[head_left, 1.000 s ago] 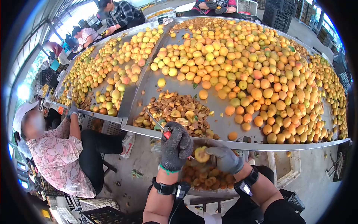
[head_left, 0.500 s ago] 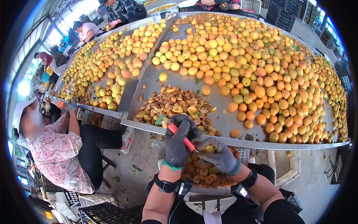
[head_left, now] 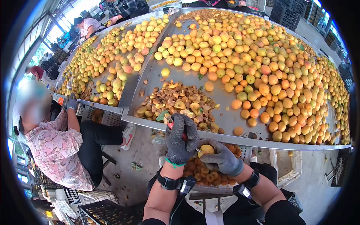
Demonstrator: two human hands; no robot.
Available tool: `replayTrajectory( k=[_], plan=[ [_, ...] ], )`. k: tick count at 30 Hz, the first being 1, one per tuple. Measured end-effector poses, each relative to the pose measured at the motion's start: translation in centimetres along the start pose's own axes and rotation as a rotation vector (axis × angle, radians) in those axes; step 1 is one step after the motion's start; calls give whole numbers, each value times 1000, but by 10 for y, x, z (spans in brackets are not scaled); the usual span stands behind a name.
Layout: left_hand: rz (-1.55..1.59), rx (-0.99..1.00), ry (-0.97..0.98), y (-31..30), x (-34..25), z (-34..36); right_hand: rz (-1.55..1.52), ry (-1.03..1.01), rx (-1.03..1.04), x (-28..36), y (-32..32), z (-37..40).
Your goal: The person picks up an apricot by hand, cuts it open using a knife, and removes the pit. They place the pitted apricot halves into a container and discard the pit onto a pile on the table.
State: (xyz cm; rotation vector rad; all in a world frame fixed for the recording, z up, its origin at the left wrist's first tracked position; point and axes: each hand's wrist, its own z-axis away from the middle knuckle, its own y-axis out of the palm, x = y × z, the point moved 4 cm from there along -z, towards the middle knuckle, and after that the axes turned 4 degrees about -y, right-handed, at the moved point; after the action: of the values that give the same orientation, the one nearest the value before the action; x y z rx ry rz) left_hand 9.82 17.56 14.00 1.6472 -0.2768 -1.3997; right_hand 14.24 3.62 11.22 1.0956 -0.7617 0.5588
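My left hand (head_left: 181,139), in a dark grey glove, is closed around a red-handled tool (head_left: 170,124) with a thin metal tip. That tip reaches the near side of a yellow apricot (head_left: 206,150). Fingers and thumb of my right hand (head_left: 225,159), gloved in grey, pinch this apricot from the right. Most of the tool's handle is hidden by the left fingers. Below both hands, a crate holds apricots (head_left: 210,173), several of them looking cut. Just beyond the left hand lies a heap of brown pits and apricot scraps (head_left: 180,99) on the metal table (head_left: 225,108).
Whole apricots (head_left: 277,82) cover much of the table, whose raised front edge (head_left: 262,144) runs just past my hands. A metal divider (head_left: 129,90) splits the tabletop. At left sits a co-worker in a pink patterned shirt (head_left: 56,150); black crates (head_left: 287,15) are stacked behind.
My left hand has turned, and the red handle shows less now. The apricot in my right hand is more exposed, with the tool's tip at it. The view has shifted slightly.
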Motion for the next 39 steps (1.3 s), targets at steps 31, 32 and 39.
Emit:
replayTrajectory(
  k=[31, 32, 39],
  plan=[
    [-185, -128, 219, 5, -9, 5, 53, 37, -3, 1, 4, 2],
    [-215, -96, 211, 5, -9, 5, 52, 38, -4, 1, 3, 2],
    [-216, -72, 105, 12, -7, 7, -163, -24, 34, -4, 6, 3]
  ],
)
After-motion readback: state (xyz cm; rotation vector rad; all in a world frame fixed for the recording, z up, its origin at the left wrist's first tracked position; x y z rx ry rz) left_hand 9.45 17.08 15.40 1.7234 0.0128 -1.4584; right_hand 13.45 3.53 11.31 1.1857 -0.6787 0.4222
